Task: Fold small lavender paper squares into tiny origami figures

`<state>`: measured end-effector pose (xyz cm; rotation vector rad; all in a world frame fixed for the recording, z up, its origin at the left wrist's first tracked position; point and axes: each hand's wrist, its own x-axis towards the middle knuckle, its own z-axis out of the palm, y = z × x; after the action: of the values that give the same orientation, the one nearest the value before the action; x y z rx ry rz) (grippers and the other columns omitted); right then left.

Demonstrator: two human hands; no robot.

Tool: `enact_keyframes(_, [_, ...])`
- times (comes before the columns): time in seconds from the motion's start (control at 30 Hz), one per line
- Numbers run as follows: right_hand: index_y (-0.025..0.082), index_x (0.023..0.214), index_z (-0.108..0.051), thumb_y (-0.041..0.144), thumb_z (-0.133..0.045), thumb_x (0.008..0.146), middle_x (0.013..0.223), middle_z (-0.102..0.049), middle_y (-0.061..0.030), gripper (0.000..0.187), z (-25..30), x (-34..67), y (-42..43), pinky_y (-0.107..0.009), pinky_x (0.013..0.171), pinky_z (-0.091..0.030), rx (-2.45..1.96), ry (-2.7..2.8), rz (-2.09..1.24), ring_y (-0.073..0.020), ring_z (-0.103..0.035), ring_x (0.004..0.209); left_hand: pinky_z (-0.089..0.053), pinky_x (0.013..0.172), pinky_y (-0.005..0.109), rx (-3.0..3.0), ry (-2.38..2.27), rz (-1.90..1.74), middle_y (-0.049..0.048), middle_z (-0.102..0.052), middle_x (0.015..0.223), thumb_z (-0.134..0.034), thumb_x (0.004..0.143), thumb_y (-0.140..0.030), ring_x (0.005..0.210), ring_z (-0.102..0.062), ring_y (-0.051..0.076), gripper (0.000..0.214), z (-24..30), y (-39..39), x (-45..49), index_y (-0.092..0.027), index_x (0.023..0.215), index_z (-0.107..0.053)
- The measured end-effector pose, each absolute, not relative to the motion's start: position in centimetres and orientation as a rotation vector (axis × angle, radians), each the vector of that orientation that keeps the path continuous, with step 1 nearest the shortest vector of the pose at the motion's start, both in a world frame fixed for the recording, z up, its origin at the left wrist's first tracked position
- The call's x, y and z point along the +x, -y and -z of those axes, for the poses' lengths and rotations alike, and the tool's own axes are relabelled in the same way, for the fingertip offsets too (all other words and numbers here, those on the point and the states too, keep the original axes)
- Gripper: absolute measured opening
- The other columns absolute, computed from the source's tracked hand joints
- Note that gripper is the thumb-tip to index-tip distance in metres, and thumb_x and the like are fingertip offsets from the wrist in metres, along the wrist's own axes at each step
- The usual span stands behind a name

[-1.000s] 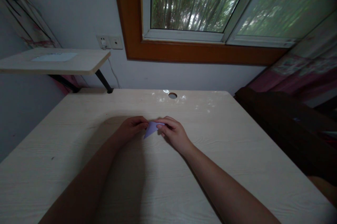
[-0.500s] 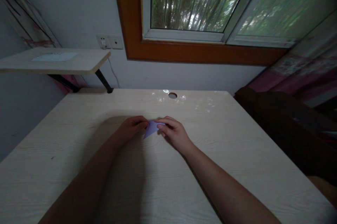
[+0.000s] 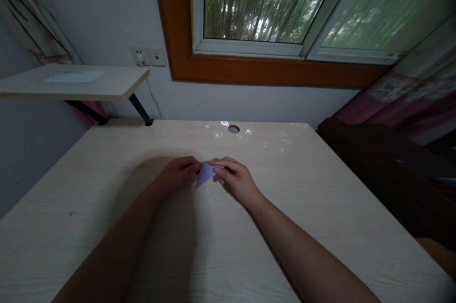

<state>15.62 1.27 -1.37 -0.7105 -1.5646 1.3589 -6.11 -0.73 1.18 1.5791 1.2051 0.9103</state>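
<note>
A small folded piece of purple paper (image 3: 205, 174), pointed toward me, lies on the pale wooden desk (image 3: 320, 227) between both hands. My left hand (image 3: 177, 174) has its fingers curled and pinches the paper's left upper edge. My right hand (image 3: 235, 180) pinches the paper's right upper corner with bent fingers. Both forearms rest low over the desk.
A round cable hole (image 3: 233, 128) sits near the desk's far edge. A raised side shelf (image 3: 107, 83) on black brackets stands at the back left, under a wall socket (image 3: 148, 56). A window (image 3: 270, 4) is above; dark furniture (image 3: 384, 170) borders the right side.
</note>
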Motion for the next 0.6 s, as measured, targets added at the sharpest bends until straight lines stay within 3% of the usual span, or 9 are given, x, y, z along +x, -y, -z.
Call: enact_keyframes(0.6, [0.027,0.109,-0.074,0.036,-0.065,0.089,0.093,-0.061,-0.0032,0.024,1.41,15.62,-1.1,-0.024,0.055,-0.042,-0.765,1.629,-1.369,-0.0084,-0.054,0.061,-0.045,0.073,0.026,1.606,-1.179,-0.907,0.0003,-0.067,0.078,-0.061,0.085,-0.039,0.075,-0.059,0.016,0.024,-0.31,0.49,-6.31,-0.016,0.082,-0.068])
